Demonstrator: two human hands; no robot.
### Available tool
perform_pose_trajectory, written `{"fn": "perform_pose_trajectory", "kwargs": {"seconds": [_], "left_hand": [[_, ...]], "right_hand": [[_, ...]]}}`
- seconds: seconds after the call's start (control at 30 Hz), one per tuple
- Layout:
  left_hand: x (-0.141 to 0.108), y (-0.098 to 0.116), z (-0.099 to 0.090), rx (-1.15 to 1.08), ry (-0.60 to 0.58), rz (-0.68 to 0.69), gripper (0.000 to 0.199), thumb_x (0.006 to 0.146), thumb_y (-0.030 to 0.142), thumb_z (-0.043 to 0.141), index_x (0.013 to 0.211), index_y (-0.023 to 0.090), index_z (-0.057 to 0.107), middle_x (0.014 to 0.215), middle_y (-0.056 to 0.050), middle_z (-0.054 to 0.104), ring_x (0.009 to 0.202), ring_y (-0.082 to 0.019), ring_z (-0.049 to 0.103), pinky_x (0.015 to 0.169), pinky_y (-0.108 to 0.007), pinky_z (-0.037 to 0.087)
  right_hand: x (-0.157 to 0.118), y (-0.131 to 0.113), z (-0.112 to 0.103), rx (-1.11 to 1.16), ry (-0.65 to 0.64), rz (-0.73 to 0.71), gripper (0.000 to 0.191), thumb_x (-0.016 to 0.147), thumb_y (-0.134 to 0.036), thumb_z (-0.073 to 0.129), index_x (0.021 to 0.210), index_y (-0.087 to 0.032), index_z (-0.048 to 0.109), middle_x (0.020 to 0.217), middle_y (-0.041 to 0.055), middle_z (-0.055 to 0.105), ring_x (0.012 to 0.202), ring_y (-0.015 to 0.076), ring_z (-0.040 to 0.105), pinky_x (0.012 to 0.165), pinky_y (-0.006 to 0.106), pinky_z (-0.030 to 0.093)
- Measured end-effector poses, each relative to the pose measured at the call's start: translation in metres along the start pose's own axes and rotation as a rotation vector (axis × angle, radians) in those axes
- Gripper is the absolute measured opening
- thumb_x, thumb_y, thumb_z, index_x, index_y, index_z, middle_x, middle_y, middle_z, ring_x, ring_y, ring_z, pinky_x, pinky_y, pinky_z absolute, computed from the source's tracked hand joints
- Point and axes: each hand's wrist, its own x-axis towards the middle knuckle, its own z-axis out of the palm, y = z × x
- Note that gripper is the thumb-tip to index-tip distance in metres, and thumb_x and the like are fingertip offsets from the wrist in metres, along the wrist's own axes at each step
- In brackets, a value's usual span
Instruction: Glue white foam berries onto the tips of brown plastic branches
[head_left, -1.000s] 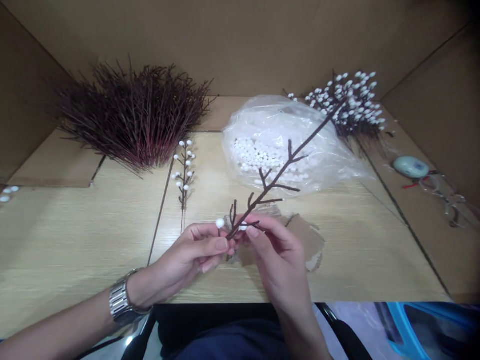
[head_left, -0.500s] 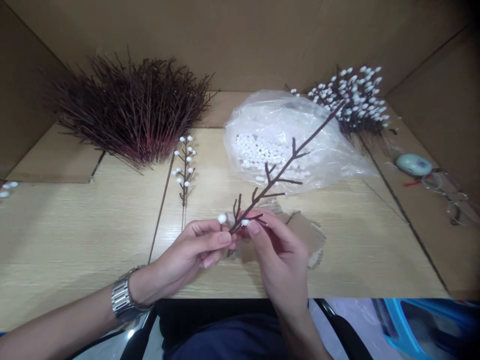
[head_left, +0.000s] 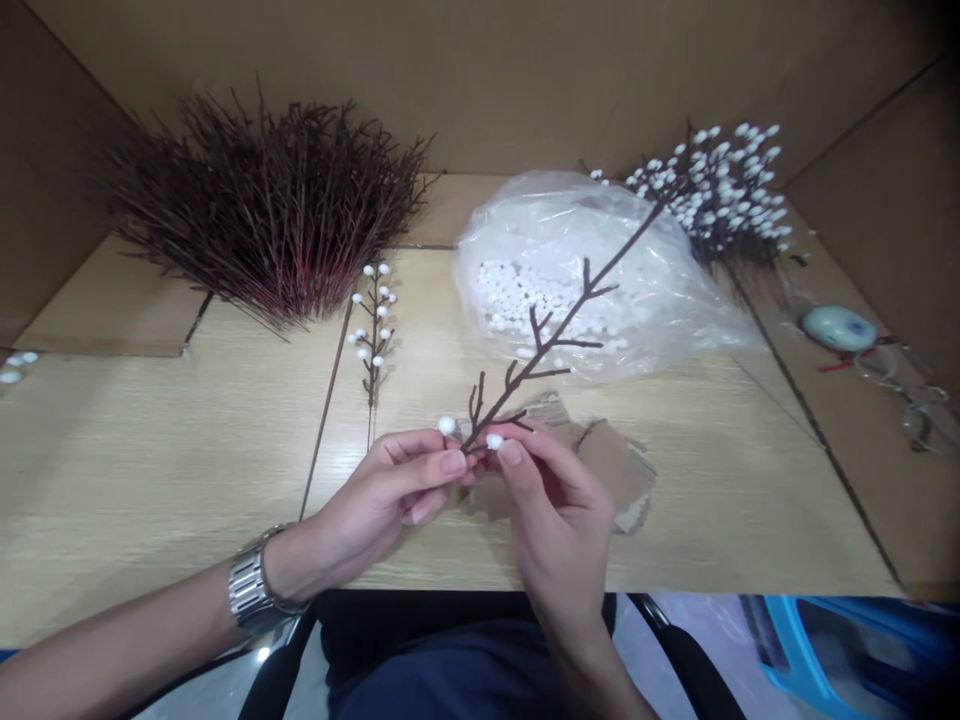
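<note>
A brown artificial twig point(head_left: 551, 345) slants up and to the right from my hands, most of its short side shoots bare. My left hand point(head_left: 405, 480) is closed in a pinch around its lower end. Beside my left fingertips a white berry point(head_left: 446, 426) sits on a shoot. My right hand point(head_left: 559, 500) pinches a second white berry point(head_left: 494, 441) between thumb and finger, at the tip of a low shoot. Under my hands lie torn cardboard pieces point(head_left: 611, 465). A finished-looking twig with white berries point(head_left: 373, 330) rests on the table beyond my left hand.
A big heap of bare brown twigs point(head_left: 277, 210) lies at the back left. The clear plastic bag point(head_left: 600, 250) holds many white berries. Berried twigs point(head_left: 727, 190) are piled at the back right. A pale green oval object point(head_left: 838, 327) and glasses point(head_left: 926, 415) lie on the right.
Both hands stay at the twig's lower end. The berry at my right fingertips shows a little more clearly now, and the view has shifted slightly.
</note>
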Motion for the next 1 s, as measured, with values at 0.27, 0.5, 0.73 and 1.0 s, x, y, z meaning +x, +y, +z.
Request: {"fn": "perform_pose_trajectory", "kwargs": {"seconds": [0.27,0.5,0.73,1.0], "left_hand": [[0.002,-0.0009,-0.0016,-0.008,-0.019,0.014,0.014,0.082,0.025,0.084,0.075,0.014,0.078,0.076,-0.001,0.074,0.046,0.001,0.041,0.046,-0.015,0.025],[0.0004,-0.0003,-0.0009,0.019,-0.007,0.007,0.016,0.082,0.027,0.084,0.075,0.014,0.078,0.074,-0.001,0.071,0.045,0.0,0.04,0.046,-0.017,0.023],[0.001,-0.0015,-0.0021,-0.005,-0.017,0.002,0.015,0.083,0.026,0.083,0.075,0.014,0.079,0.075,-0.001,0.072,0.045,0.001,0.042,0.047,-0.015,0.026],[0.0013,-0.0014,-0.0016,-0.013,-0.003,-0.004,0.014,0.083,0.026,0.084,0.076,0.014,0.079,0.075,-0.001,0.072,0.044,0.002,0.042,0.045,-0.014,0.026]], "right_hand": [[-0.0002,-0.0001,0.0029,-0.023,0.022,-0.041,0.014,0.093,-0.024,0.068,0.096,-0.033,0.078,0.097,-0.0003,0.075,0.09,0.0162,0.071,0.078,0.03,0.061],[0.0011,0.0042,0.0036,-0.034,0.021,-0.076,0.012,0.092,-0.023,0.069,0.096,-0.029,0.078,0.096,0.0003,0.076,0.09,0.0157,0.071,0.079,0.029,0.06],[0.0027,0.0049,0.0029,-0.022,0.006,-0.081,0.016,0.093,-0.02,0.068,0.096,-0.032,0.078,0.096,-0.002,0.076,0.09,0.0134,0.07,0.081,0.026,0.059],[0.0041,0.0028,0.0037,0.005,-0.027,-0.097,0.021,0.094,-0.017,0.066,0.097,-0.034,0.078,0.094,-0.0031,0.075,0.089,0.0111,0.069,0.077,0.022,0.058]]}}
